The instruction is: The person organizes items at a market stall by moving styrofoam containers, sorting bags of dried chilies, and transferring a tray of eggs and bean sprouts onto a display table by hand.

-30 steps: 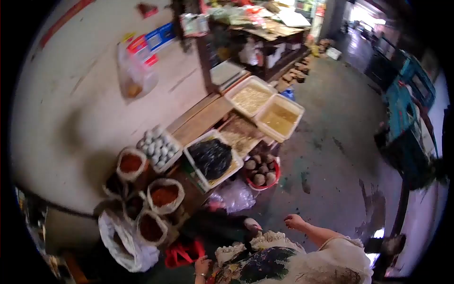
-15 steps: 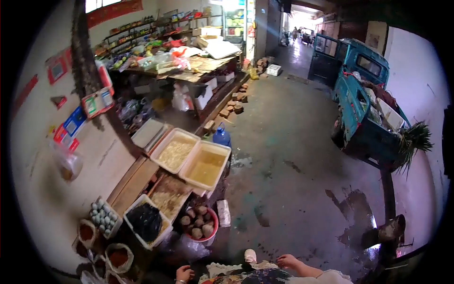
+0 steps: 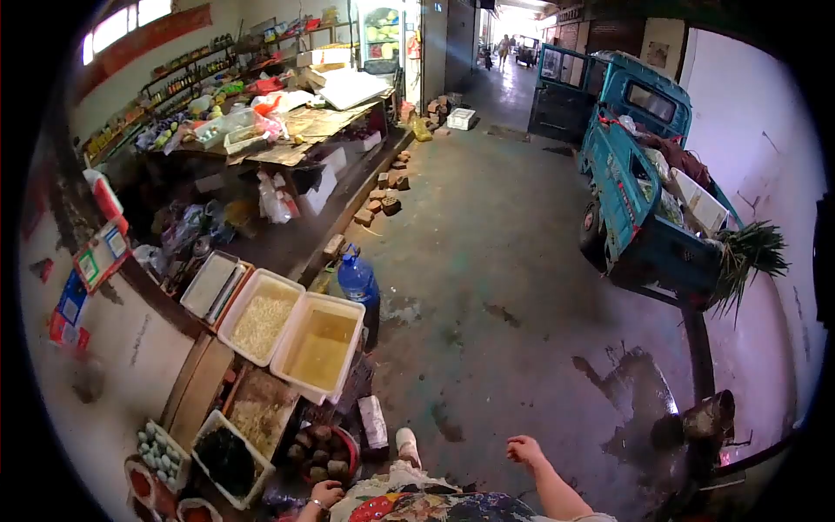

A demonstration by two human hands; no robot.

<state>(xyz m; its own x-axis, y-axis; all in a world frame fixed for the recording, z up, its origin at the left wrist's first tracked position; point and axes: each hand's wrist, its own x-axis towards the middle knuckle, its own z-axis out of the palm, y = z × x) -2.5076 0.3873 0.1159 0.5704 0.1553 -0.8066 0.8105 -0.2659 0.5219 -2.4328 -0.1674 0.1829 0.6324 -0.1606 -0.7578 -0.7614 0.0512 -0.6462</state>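
My left hand point(image 3: 327, 494) hangs low at the front of the patterned clothing point(image 3: 417, 507), a band at its wrist. Its fingers are loosely bent and I see nothing in them. The red basin point(image 3: 353, 452) of round brown roots point(image 3: 320, 452) stands just beyond it, apart from the hand. Out over the floor to the right, my right hand point(image 3: 524, 450) is held with relaxed, partly curled fingers and nothing in it. One white shoe point(image 3: 406, 442) shows ahead of the clothing.
Along the left stand white tubs, one with pale strips point(image 3: 261, 324) and one with yellowish liquid point(image 3: 315, 352), beside a blue water bottle point(image 3: 357, 277). Bricks point(image 3: 376, 205) line the shop step. A blue three-wheeled truck point(image 3: 639, 196) is parked right. Wet patches mark the concrete floor point(image 3: 487, 261).
The view has moved forward and turned, so the tubs and basin sit further left and lower. My right hand has swung forward, and the left hand is now closer to the basin in view.
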